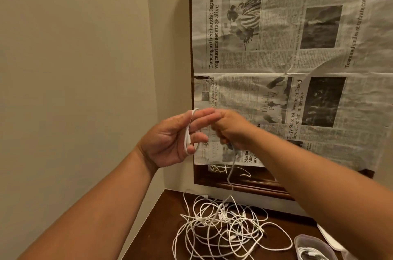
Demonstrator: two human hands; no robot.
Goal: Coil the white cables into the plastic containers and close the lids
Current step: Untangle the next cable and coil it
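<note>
My left hand [170,138] is raised in front of the wall with a white cable [188,132] looped over its spread fingers; the plug end lies against the palm. My right hand [231,130], blurred, is closed on the same cable right beside the left fingers. From it the cable hangs down to a tangled pile of white cables [225,227] on the dark wooden table [161,217]. A clear plastic container [314,248] at the lower right holds a coiled cable and stands without its lid.
A dark-framed panel covered in newspaper [287,57] fills the wall behind my hands. A beige wall [74,68] runs along the left. A pale flat lid-like piece [328,237] lies beside the container near the table's right side.
</note>
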